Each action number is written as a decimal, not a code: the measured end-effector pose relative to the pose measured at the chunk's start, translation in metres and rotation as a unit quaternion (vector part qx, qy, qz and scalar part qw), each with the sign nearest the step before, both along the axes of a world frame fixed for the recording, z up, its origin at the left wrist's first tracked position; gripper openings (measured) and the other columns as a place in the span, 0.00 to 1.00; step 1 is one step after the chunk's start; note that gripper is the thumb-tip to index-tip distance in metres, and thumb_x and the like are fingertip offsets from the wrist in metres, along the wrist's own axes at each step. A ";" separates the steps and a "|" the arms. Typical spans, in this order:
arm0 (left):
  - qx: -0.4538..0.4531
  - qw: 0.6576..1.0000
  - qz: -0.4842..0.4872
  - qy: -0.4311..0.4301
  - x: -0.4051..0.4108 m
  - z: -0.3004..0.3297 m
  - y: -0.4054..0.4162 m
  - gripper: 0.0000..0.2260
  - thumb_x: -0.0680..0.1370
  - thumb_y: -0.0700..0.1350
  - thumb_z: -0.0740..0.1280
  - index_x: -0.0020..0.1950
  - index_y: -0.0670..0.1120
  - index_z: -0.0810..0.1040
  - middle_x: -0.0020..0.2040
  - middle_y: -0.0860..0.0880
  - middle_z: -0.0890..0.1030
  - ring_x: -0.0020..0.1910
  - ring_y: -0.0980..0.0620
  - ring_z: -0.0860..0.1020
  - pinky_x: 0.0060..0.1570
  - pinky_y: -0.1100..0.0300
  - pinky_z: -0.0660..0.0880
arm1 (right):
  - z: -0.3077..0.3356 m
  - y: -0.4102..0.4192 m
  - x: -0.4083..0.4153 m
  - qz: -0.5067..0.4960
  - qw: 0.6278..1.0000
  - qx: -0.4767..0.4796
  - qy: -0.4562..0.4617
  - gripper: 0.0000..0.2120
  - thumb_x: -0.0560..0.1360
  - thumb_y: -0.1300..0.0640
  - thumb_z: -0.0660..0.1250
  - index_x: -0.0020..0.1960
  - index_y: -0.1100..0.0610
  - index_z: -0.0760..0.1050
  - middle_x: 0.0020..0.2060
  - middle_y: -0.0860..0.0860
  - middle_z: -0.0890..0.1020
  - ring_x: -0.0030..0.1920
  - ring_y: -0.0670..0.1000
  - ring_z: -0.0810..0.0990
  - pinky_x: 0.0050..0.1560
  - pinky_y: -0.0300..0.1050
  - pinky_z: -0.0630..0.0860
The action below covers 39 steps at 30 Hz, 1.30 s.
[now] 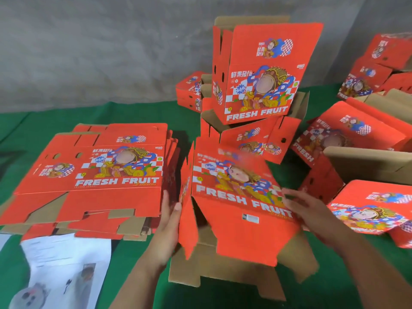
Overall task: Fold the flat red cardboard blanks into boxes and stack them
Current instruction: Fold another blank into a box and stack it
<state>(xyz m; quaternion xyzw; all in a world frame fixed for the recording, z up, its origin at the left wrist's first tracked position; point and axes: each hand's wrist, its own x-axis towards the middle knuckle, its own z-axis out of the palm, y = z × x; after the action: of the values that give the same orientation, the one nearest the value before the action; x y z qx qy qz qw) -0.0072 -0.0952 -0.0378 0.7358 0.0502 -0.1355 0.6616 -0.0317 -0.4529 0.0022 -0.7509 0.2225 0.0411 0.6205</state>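
Head view: a half-opened red box point(236, 197) stands front and centre on the green counter point(133, 114), bottom flaps splayed toward the viewer, brown inside showing, nothing visible in it. Left hand point(170, 216) grips its left side panel, thumb curled over the edge. Right hand point(303, 208) lies on the printed face at the right edge, fingers straight. Just left, touching the left hand, a stack of flat blanks point(93, 172). Behind, folded boxes point(258, 74) stacked upright with open tops. More boxes point(365, 139) crowd the right. Papers point(66, 270) lie front left.
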 end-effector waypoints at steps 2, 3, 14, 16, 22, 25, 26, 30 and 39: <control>-0.015 1.000 -0.007 -0.002 -0.005 0.000 -0.007 0.31 0.78 0.75 0.53 0.81 0.69 0.59 0.75 0.64 0.71 0.74 0.60 0.71 0.75 0.51 0.69 | -0.005 0.013 -0.004 0.028 1.000 0.005 0.001 0.09 0.81 0.57 0.68 0.58 0.49 0.83 0.59 0.53 0.86 0.50 0.45 0.83 0.55 0.45 0.77; -0.023 1.000 -0.012 0.006 -0.005 -0.001 -0.012 0.33 0.77 0.77 0.52 0.79 0.65 0.66 0.73 0.63 0.75 0.73 0.62 0.72 0.71 0.56 0.73 | -0.003 0.019 -0.004 0.036 0.998 0.043 0.003 0.09 0.81 0.55 0.68 0.58 0.49 0.84 0.59 0.52 0.86 0.53 0.47 0.85 0.57 0.46 0.77; -0.015 0.992 0.005 0.128 0.009 0.041 0.005 0.37 0.64 0.75 0.71 0.66 0.55 0.78 0.40 0.52 0.82 0.32 0.54 0.74 0.34 0.61 0.74 | 0.035 0.021 0.023 0.124 0.964 0.213 -0.094 0.49 0.49 0.28 0.83 0.68 0.37 0.78 0.62 0.50 0.84 0.65 0.51 0.81 0.71 0.51 0.73; 0.028 0.992 0.016 0.120 0.020 0.051 0.009 0.36 0.63 0.78 0.69 0.63 0.57 0.79 0.41 0.51 0.82 0.37 0.52 0.76 0.43 0.57 0.77 | 0.035 0.015 0.019 0.173 0.970 0.154 -0.076 0.60 0.49 0.31 0.85 0.77 0.33 0.62 0.67 0.47 0.80 0.70 0.47 0.76 0.71 0.46 0.72; -0.031 0.998 -0.012 0.051 0.029 0.063 0.004 0.50 0.59 0.67 0.80 0.78 0.59 0.66 0.64 0.56 0.82 0.59 0.54 0.83 0.57 0.48 0.81 | 0.021 0.025 0.033 0.090 0.984 -0.049 -0.146 0.26 0.79 0.57 0.69 0.73 0.39 0.70 0.60 0.45 0.84 0.61 0.47 0.82 0.67 0.49 0.76; -0.054 0.998 -0.029 -0.009 0.031 0.061 0.001 0.47 0.68 0.46 0.84 0.80 0.59 0.61 0.57 0.58 0.86 0.59 0.50 0.85 0.54 0.51 0.83 | 0.013 0.016 0.046 -0.098 0.987 0.005 -0.131 0.10 0.82 0.61 0.66 0.61 0.54 0.81 0.62 0.57 0.83 0.62 0.58 0.82 0.70 0.62 0.74; -0.057 0.998 -0.003 -0.032 0.032 0.059 -0.001 0.41 0.72 0.41 0.81 0.79 0.56 0.64 0.56 0.59 0.86 0.60 0.48 0.84 0.55 0.51 0.83 | 0.011 0.012 0.048 -0.126 0.984 0.035 -0.118 0.11 0.82 0.60 0.67 0.64 0.57 0.79 0.61 0.58 0.83 0.63 0.61 0.81 0.69 0.65 0.73; -0.012 0.971 0.173 -0.163 0.045 0.057 -0.010 0.15 0.84 0.41 0.67 0.68 0.55 0.72 0.60 0.49 0.82 0.53 0.44 0.82 0.59 0.35 0.77 | 0.016 0.012 0.045 -0.128 0.986 0.092 -0.057 0.21 0.78 0.51 0.72 0.68 0.49 0.69 0.59 0.55 0.82 0.56 0.58 0.83 0.49 0.55 0.81; 0.111 0.920 0.245 -0.285 0.041 0.039 -0.028 0.26 0.82 0.31 0.57 0.78 0.52 0.65 0.65 0.49 0.79 0.61 0.53 0.80 0.60 0.60 0.74 | 0.055 0.011 0.025 -0.107 0.760 -0.570 -0.292 0.45 0.68 0.55 0.74 0.80 0.50 0.57 0.74 0.61 0.64 0.71 0.66 0.63 0.74 0.57 0.53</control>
<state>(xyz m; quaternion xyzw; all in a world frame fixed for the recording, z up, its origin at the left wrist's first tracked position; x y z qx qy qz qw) 0.0340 -0.1235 0.0015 0.7767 0.0534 0.2525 0.5746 -0.0070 -0.4418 0.0576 -0.9130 0.0917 -0.3812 0.1129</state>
